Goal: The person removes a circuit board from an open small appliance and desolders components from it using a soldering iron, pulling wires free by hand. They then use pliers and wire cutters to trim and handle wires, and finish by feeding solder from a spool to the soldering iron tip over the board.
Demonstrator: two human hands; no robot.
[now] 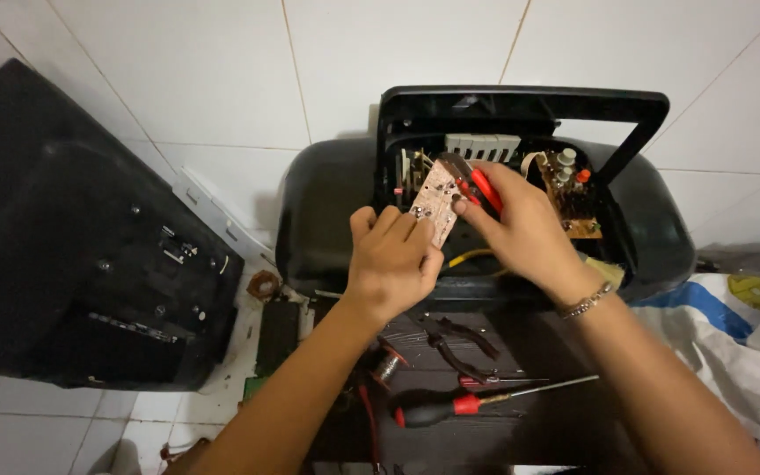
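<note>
the left hand (393, 255) pinches the lower edge of a small circuit board (434, 199), fingers curled tight on it. the board is pale pinkish-tan, dotted with silvery solder points, tilted up over the open black casing (327, 211) of a gutted appliance on the tiled floor (222, 79). the right hand (521, 230) is closed around red-handled cutters (478, 186), their tips touching the board's upper edge. a red-and-black screwdriver (468, 405) and dark pliers (459, 343) lie below the wrists.
</note>
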